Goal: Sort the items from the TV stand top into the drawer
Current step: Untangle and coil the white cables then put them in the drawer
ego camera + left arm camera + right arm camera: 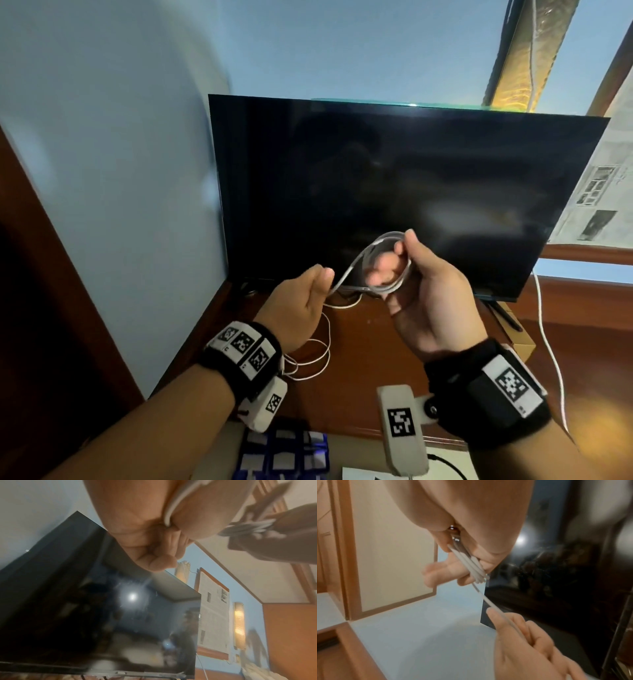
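A white cable (346, 272) runs between both hands in front of the black TV (394, 192). My right hand (407, 263) holds a small coil of the cable (394, 260) wound round its curled fingers; in the right wrist view the coil's loops (471, 563) cross those fingers. My left hand (318, 277) pinches the straight run of cable (496, 611) at about the same height, to the left. The loose remainder of the cable (315, 356) hangs below the left wrist onto the wooden TV stand top (359, 359). In the left wrist view the cable (173, 507) passes through the closed fingers.
A second white cord (548, 342) drops from behind the TV over the stand's right side. A tan box (517, 339) sits by the TV's right foot. Blue and white packets (284, 452) lie below the stand's front edge. A wooden panel (51, 274) stands at left.
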### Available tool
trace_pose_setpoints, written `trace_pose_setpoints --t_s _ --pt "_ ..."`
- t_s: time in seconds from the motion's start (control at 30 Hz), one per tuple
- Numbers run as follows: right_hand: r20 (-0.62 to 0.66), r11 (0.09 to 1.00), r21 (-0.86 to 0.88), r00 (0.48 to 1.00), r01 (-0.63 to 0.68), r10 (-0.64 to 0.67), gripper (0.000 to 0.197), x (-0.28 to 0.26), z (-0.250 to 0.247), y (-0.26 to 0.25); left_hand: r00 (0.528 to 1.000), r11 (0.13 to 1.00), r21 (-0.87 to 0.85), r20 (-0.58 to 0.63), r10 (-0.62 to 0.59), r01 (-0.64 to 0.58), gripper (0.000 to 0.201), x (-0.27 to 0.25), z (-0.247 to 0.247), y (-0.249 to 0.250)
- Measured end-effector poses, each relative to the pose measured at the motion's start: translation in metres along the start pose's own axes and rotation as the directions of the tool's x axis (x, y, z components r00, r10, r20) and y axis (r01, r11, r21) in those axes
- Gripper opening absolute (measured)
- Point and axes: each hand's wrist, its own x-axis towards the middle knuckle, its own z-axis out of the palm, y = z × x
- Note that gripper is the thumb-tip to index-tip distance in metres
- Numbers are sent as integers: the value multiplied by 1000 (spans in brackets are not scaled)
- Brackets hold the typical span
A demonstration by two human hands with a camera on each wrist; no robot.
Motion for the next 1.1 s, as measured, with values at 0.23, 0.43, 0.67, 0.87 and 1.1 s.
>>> trace_pose_setpoints --t_s 0.23,0.43,0.67,0.87,1.1 --pt "-26 990 123 998 68 -65 30 9 -9 4 933 986 154 359 5 -65 34 -27 2 48" --pt "8 729 -671 984 137 -177 27 14 -24 35 926 940 294 374 54 -173 35 -22 -19 66" --pt "138 541 -840 980 41 140 58 -6 -32 58 932 899 337 321 170 -280 44 -9 -50 52" --pt "137 810 -576 963 -114 233 67 -17 -20 58 963 989 106 258 76 -106 30 -5 -54 22" --pt "80 971 -219 990 -95 115 40 -16 -14 58 935 756 -554 259 -243 350 32 -21 -29 17"
